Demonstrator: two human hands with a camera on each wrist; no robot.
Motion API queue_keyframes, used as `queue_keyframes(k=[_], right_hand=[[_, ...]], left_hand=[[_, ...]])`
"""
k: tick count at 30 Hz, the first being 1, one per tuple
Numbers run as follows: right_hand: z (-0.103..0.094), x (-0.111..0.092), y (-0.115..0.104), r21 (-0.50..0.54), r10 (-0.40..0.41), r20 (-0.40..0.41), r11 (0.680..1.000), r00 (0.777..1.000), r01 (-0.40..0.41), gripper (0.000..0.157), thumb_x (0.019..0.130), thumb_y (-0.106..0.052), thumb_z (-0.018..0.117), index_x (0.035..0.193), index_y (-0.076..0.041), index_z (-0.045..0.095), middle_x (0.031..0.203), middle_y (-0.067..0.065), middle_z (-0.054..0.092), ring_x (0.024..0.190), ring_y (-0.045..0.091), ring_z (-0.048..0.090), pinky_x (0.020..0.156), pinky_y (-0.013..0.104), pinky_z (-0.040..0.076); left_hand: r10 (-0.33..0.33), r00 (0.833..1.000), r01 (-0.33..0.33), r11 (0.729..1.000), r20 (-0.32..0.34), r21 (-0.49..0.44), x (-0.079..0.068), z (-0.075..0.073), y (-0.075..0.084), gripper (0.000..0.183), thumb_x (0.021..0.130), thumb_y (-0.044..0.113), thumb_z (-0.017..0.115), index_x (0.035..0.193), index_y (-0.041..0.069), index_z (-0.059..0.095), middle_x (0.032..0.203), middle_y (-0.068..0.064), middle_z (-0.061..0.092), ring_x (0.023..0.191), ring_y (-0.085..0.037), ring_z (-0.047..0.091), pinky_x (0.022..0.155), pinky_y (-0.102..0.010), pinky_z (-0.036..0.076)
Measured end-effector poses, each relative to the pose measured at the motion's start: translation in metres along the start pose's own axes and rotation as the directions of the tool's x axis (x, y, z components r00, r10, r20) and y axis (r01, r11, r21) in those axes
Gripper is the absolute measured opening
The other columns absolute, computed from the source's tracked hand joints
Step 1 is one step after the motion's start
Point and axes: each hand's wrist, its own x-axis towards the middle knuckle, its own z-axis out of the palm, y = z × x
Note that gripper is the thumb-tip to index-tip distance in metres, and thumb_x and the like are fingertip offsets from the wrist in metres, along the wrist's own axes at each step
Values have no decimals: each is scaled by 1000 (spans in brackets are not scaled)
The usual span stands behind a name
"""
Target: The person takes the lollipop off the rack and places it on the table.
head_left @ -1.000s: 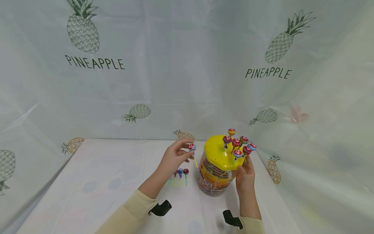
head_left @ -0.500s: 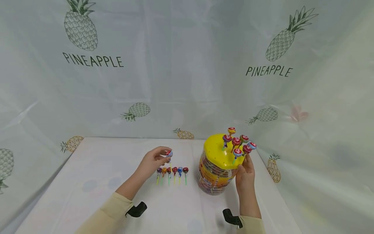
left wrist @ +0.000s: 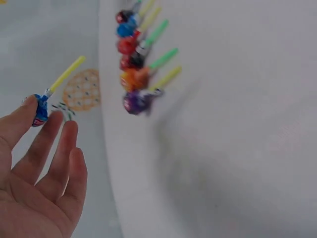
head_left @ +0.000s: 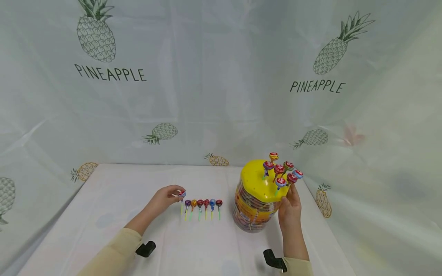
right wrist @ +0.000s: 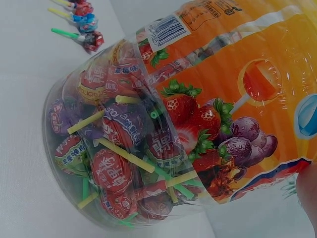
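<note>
My left hand [head_left: 162, 200] pinches a blue-wrapped lollipop [head_left: 182, 194] by its head, thumb against fingers, its yellow stick hanging down. In the left wrist view the same lollipop [left wrist: 40, 110] sits between thumb and index finger, the other fingers loosely spread. Just right of it, a row of several lollipops [head_left: 200, 204] lies on the table, sticks toward me. My right hand [head_left: 291, 211] grips a clear lollipop jar [head_left: 253, 209] at its upper right side, just under the yellow lid [head_left: 251, 179]. The jar leans slightly. Several lollipops [head_left: 278, 170] stand stuck in the lid.
A white-covered table [head_left: 114, 245] bears everything. Behind it hangs a pale curtain [head_left: 221, 76] printed with pineapples. More wrapped lollipops [right wrist: 119, 129] show through the jar's clear wall, below its orange fruit label [right wrist: 223, 99].
My left hand has carried the blue lollipop away from beside the jar, leftward and down to the row's left end, uncovering the row. The right hand and jar stay in place.
</note>
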Motion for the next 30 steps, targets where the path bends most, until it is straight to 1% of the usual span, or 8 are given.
queue_keyframes(k=[3, 7, 11, 15, 18, 20, 24, 30], right_hand=[[0, -1, 0, 0, 2, -10, 1000, 1000, -2, 64, 98, 3, 51, 154, -21, 31, 159, 8, 21, 143, 23, 23, 113, 31, 25], [0, -1, 1, 30, -2, -13, 1000, 1000, 2, 62, 98, 3, 51, 153, -21, 35, 158, 8, 23, 142, 23, 24, 113, 32, 24], [0, -2, 1, 49, -11, -5, 999, 1000, 11, 60, 97, 2, 53, 150, -23, 39, 156, 6, 26, 140, 21, 27, 112, 32, 25], [-1, -1, 2, 51, -29, 11, 998, 1000, 28, 58, 97, 1, 55, 148, -24, 43, 151, 3, 34, 135, 16, 35, 110, 29, 30], [-2, -1, 3, 49, -50, 25, 998, 998, 48, 55, 98, -1, 55, 147, -23, 46, 146, -1, 39, 131, 13, 39, 106, 24, 36], [-2, 0, 4, 40, -62, 31, 997, 998, 60, 53, 98, -2, 54, 147, -22, 46, 145, -1, 40, 130, 13, 40, 104, 23, 38], [-3, 1, 5, 18, -52, 26, 999, 998, 51, 54, 99, -4, 53, 149, -23, 43, 151, 3, 34, 134, 16, 36, 107, 25, 34], [-3, 2, 4, 24, -20, 9, 1000, 1000, 20, 58, 99, -5, 53, 151, -24, 38, 157, 8, 24, 139, 20, 28, 111, 28, 28]], left_hand=[[-11, 1000, 11, 999, 0, 42, 2, 1, -12, 25, 89, 6, 69, 114, 8, 69, 110, -9, 67, 86, -19, 62, 74, -39, 54], [-43, 999, 42, 994, 10, 101, 7, 5, -27, 25, 88, 6, 72, 113, 8, 70, 106, -4, 66, 85, -19, 60, 72, -36, 53], [-88, 996, 85, 990, 23, 111, 15, 10, -39, 28, 86, 2, 72, 114, 5, 69, 103, -4, 66, 85, -20, 61, 72, -37, 53], [-140, 990, 137, 983, 15, 122, 21, 16, -47, 26, 85, 2, 73, 111, 4, 69, 99, -4, 67, 86, -20, 61, 75, -38, 52], [-158, 987, 157, 978, 1, 140, 24, 20, -49, 22, 85, 4, 74, 107, 4, 70, 97, -4, 67, 86, -20, 61, 76, -38, 52], [-159, 987, 158, 976, -6, 150, 24, 22, -51, 21, 86, 5, 74, 106, 4, 71, 95, -3, 66, 85, -20, 60, 76, -39, 52], [-159, 987, 160, 975, -22, 151, 23, 23, -53, 20, 86, 7, 74, 106, 4, 71, 91, -3, 63, 83, -20, 58, 76, -41, 50], [-137, 990, 140, 977, -28, 158, 24, 25, -57, 21, 86, 9, 74, 106, 3, 71, 89, -2, 63, 85, -21, 57, 79, -44, 48]])
